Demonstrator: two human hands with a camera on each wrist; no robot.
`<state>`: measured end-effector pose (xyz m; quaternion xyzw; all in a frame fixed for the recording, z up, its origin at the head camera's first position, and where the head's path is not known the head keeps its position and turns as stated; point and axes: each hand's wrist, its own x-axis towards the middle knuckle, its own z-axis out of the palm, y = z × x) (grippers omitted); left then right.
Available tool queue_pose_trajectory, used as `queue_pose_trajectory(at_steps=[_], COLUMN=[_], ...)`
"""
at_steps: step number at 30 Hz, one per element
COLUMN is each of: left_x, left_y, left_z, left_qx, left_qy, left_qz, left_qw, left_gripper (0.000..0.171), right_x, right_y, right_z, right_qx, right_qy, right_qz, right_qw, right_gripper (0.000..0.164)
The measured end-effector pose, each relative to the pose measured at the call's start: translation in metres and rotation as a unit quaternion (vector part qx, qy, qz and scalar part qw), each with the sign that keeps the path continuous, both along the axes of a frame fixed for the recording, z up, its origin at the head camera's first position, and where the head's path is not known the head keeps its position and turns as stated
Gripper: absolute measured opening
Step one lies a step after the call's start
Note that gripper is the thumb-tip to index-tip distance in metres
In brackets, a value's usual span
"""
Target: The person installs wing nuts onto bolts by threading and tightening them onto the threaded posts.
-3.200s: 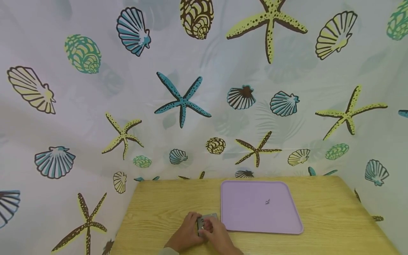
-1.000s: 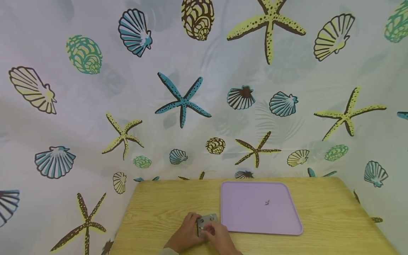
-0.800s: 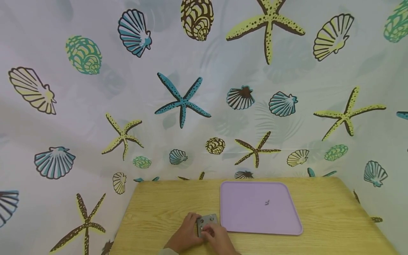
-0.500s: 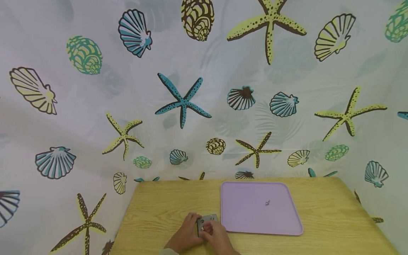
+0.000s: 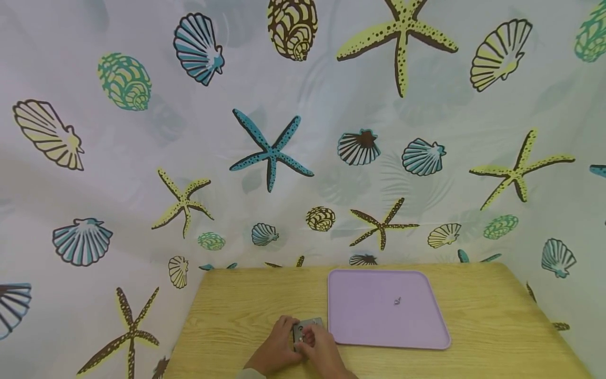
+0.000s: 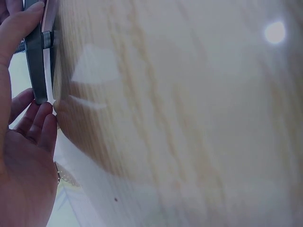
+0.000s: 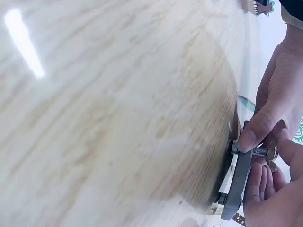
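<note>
With our left hand (image 5: 279, 345), thumb and fingers set apart, we grip the metal plate (image 7: 237, 187) at the near part of the surface (image 5: 241, 302), left of the purple tray (image 5: 364, 316). With our right hand (image 5: 325, 351), nearly closed, we pinch the wing nut (image 7: 271, 158) on its bolt (image 7: 259, 152).

Wood-grain table (image 5: 241, 295), lilac tray (image 5: 364, 310) lying on it, gray plate (image 5: 307, 322) beside tray
</note>
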<state>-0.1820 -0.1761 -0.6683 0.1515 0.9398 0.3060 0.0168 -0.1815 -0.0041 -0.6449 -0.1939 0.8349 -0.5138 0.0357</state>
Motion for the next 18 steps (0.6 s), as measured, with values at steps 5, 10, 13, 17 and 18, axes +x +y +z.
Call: queue_pose_trajectory(at_steps=[5,10,13,17,18], left_x=[0.0008,0.0001,-0.0005,-0.0016,-0.0019], left_y=[0.0019,0.0017,0.0018,0.0017,0.0017], left_z=[0.0014,0.0016,0.0007,-0.0022,-0.0029], left_qx=[-0.005,-0.010,-0.018,-0.028,-0.029], left_qy=[-0.003,-0.006,-0.005,0.004,0.006], left_qz=[0.010,0.011,0.014,0.017,0.017], left_qw=[0.9999,0.9999,0.9997,0.9995,0.9994], left_gripper=[0.074,0.079,0.081,0.083,0.083], right_x=[0.0014,0.0052,0.0065,0.0065,0.0062], right_y=[0.0027,0.0063,0.0077,0.0087,0.0087], right_z=[0.0007,0.0016,0.0007,-0.0031,-0.0041], right_qx=[0.014,0.017,0.023,0.024,0.023], right_qy=[-0.022,-0.019,-0.008,0.017,0.022], right_qz=[-0.008,-0.004,-0.002,0.007,0.007], right_qw=[1.000,1.000,1.000,1.000,0.999], right_gripper=[0.025,0.020,0.016,0.013,0.012])
